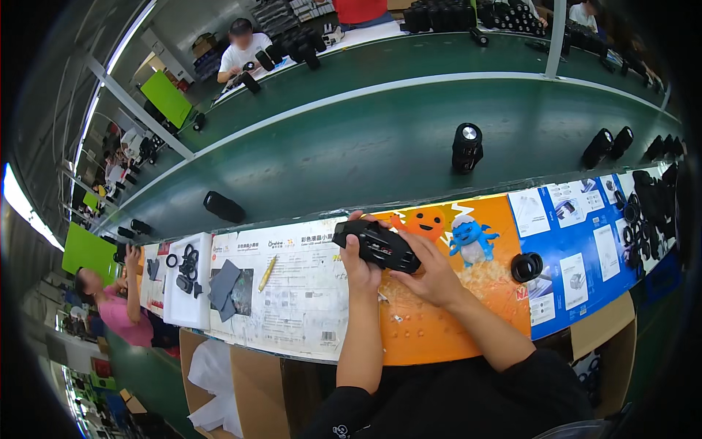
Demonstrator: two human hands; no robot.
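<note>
Both of my hands hold a black cylindrical portable speaker (379,246) on its side above the bench, over the edge between the white and orange sheets. My left hand (357,265) is closed round its left end, with the thumb on the near face. At the right end my right hand (433,276) grips it, fingers along the far side and thumb below. Right of my hands, black rings (526,268) lie by the seam of the orange and blue sheets. A yellow pen-shaped tool (268,274) and grey cloth pieces (228,290) lie to the left.
Beyond the bench runs a green conveyor (329,161) carrying an upright speaker (466,148) and a tilted one (223,207). A white foam tray (186,316) holds black parts at left. Cardboard boxes (256,388) stand below. Black rings (635,223) lie far right. A pink-shirted person (128,314) works at left.
</note>
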